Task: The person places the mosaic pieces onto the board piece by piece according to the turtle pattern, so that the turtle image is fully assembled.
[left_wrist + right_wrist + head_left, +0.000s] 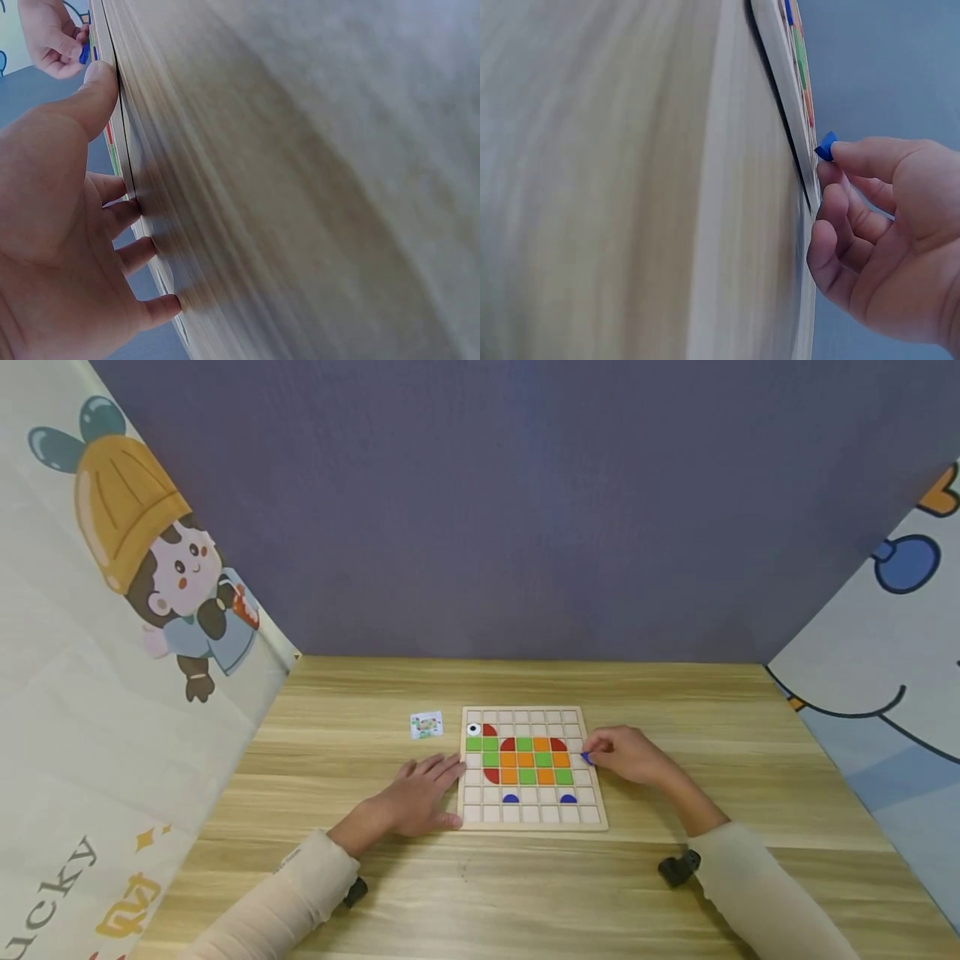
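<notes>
A wooden grid board [592,814] lies on the table, carrying green, orange and red tiles, a white eye tile [473,729] and two blue half-round tiles, one [511,798] at lower left and the other [568,799] at lower right. My right hand [628,755] pinches a blue tile [826,146] between thumb and index finger, at the board's right edge. Its other fingers curl loosely in the right wrist view. With fingers spread, my left hand [422,795] rests along the board's left edge, fingertips and thumb touching it.
A small printed picture card [427,725] lies on the wooden table [337,710], left of the board. A dark wall [525,527] rises behind the table, with cartoon-printed panels at both sides. Black wrist cameras sit at both sleeves.
</notes>
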`<state>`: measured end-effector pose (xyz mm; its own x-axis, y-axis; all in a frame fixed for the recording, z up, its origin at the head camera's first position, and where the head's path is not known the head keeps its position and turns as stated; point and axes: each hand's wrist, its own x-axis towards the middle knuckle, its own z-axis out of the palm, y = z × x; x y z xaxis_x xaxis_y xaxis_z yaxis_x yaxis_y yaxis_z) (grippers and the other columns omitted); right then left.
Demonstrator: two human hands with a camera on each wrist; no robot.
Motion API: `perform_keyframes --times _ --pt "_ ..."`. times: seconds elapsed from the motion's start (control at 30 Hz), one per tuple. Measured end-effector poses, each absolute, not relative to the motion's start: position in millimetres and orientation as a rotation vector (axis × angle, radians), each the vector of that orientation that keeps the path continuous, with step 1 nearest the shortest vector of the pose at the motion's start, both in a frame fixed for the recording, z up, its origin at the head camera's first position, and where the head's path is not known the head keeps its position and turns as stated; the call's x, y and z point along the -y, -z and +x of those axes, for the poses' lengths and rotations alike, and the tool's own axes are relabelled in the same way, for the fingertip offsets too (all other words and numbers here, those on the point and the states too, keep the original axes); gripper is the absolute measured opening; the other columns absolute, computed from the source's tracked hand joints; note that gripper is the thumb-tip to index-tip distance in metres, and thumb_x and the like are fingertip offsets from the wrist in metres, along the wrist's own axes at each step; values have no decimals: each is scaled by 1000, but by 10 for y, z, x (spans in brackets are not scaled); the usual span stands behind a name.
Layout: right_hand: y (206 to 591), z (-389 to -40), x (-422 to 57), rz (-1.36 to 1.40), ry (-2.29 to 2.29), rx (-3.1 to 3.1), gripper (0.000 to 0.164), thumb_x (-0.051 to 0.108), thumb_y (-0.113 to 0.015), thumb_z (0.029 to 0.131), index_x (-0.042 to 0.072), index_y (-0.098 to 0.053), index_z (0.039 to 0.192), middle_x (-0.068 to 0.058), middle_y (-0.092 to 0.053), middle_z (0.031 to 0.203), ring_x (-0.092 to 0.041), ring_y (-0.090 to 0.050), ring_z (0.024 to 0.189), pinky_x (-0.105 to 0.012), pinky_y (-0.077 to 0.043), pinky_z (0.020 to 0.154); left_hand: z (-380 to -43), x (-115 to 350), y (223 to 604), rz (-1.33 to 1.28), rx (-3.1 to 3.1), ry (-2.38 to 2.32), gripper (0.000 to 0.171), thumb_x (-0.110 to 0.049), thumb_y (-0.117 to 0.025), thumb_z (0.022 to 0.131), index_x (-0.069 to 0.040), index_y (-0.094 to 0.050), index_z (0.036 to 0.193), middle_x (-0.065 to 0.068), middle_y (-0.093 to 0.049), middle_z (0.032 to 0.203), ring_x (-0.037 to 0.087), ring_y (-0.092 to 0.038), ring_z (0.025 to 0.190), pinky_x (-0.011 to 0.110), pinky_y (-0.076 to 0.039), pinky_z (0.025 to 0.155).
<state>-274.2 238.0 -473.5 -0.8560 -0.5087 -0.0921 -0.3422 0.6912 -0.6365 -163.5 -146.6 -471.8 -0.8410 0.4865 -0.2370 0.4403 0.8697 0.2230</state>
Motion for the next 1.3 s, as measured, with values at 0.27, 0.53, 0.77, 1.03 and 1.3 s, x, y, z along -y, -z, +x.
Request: perform_keyframes --times 0.27,0.53,0.77,1.03,1.3 --pt "4726 -2744 -2254 -682 863 -2630 7 11 -66 96 13 -72 98 2 -71 86 -11 -60 79 -29 -49 74 -1645 1464 4705 691 -2752 -238 88 -63 -57 95 -15 -26 162 7 -22 171 37 -24 156 70 -25 118" --pt "4737 -2738 -2229 -659 795 -2658 9 7 -65 93 12 -72 96 1 -66 81 -13 -54 73 -28 -45 68 -1649 1470 4717 692 -2756 -243 87 -62 -57 96 -15 -26 162 7 -22 171 37 -25 156 69 -26 118" --pt "4728 -2722 -2231 -688 767 -2684 6 11 -66 94 13 -72 96 3 -64 78 -11 -53 70 -27 -44 65 -1651 1470 4722 692 -2757 -245 87 -62 -57 96 -15 -26 162 7 -23 171 37 -25 156 70 -26 118" --pt "4760 -2734 -2200 -755 742 -2700 5 18 -71 93 15 -70 90 6 -61 73 -11 -51 67 -26 -42 64 -1641 1457 4693 689 -2751 -245 87 -61 -58 96 -14 -26 162 8 -23 171 38 -25 156 70 -25 118" --pt "4746 -2726 -2177 -742 697 -2730 5 17 -71 92 17 -68 88 7 -60 71 -11 -51 65 -27 -42 64 -1649 1462 4702 687 -2751 -241 87 -62 -57 96 -15 -26 162 7 -22 171 37 -24 156 70 -25 118"
